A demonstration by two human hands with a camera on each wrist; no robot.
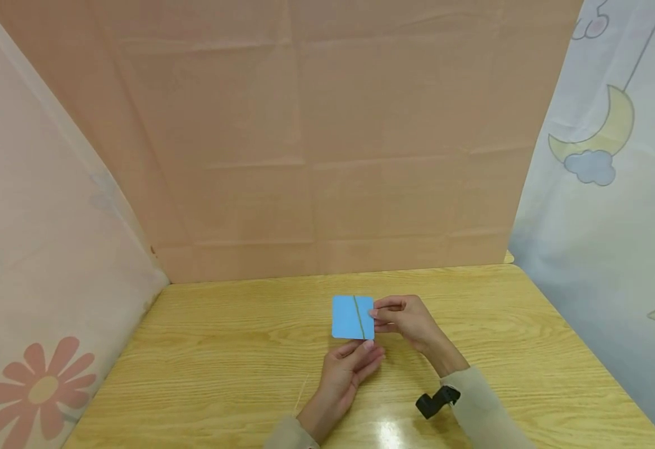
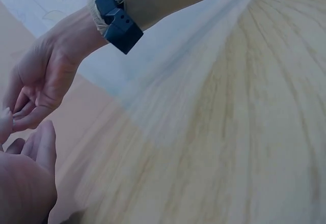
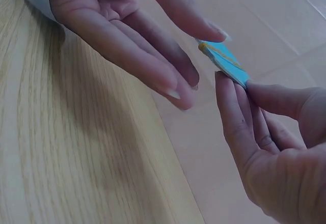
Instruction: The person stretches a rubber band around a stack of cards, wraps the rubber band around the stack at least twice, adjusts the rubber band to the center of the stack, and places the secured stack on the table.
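Observation:
A thin stack of square blue cards (image 1: 345,317), rounded at the corners, is held up over the table with a yellow rubber band (image 1: 359,318) running slantwise across it. My right hand (image 1: 414,321) pinches its right edge between thumb and fingers, as the right wrist view also shows. Just below, my left hand (image 1: 345,374) has its thumb at the near right corner, where the band crosses the edge. The other left fingers (image 3: 147,63) reach out straight beneath, apart from the cards. In the left wrist view the cards are hidden.
The wood-grain table (image 1: 221,349) spreads around both hands. A tan cloth (image 1: 305,143) hangs behind it, with patterned cloths at either side. A black wrist camera (image 1: 436,401) sits on the right sleeve.

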